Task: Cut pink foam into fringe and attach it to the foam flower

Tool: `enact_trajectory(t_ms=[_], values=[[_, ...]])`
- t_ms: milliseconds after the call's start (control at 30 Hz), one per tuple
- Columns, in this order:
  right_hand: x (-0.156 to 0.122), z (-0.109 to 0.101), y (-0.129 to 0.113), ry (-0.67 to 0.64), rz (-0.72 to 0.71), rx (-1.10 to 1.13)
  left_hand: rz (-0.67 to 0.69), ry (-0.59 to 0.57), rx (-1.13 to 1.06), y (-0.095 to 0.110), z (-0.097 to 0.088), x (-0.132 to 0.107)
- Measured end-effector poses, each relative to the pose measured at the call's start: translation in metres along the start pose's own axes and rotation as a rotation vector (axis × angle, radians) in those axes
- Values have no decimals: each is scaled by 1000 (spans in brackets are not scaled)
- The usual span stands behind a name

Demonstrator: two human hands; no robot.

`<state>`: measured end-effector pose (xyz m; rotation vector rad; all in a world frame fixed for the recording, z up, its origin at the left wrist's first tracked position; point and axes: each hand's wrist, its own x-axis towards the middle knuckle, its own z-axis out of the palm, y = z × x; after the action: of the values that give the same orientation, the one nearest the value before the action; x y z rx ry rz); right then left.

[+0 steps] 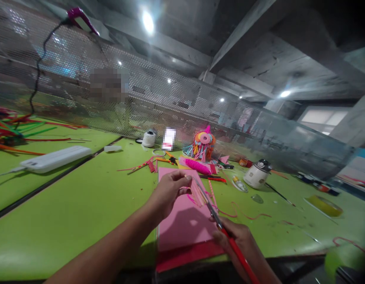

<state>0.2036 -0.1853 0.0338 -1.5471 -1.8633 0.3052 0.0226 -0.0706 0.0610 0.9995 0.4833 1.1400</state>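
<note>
My left hand (170, 191) is raised over a pink paper sheet (182, 227). Its thumb and fingers pinch the upper end of a small bundle of pale pink paper strips (198, 195), which hangs down to the right. In my right hand (237, 234) is a pair of scissors (240, 254) with red handles, its narrow metal blades pointing up and left. The blades lie along the strips; whether they are cutting cannot be seen. Just beyond are bright pink yarn (197, 166) and a red-and-black cutter (214, 178). A darker red sheet (188, 255) shows below the pink one.
A colourful tasselled paper ornament (204, 144) stands near the perforated metal screen (158, 85). Behind my hands are a white thread spool (148, 138) and a black-topped white container (257, 174). A white power strip (56, 158) lies left on the green table (111, 221).
</note>
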Motion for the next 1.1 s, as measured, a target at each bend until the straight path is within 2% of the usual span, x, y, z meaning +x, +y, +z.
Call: enact_trajectory(t_ms=[333,500,633,767,900,1000,1100], values=[[2,0,-3,0,-16,-18,18,10,8,-5,1,1],[3,-1,-5,-11,5,6,24,50,11,-5,-1,4],[-6,-6,-5,-50,29,31,45,107,-19,3,-5,6],[-23,-14,4,-70,32,59,78,103,-84,12,-7,8],[-36,-21,20,-32,53,64,93,84,-125,15,-8,9],[-38,-20,28,27,47,62,101,75,-133,14,-7,9],[-34,-15,27,16,57,42,89,68,-152,13,-6,9]])
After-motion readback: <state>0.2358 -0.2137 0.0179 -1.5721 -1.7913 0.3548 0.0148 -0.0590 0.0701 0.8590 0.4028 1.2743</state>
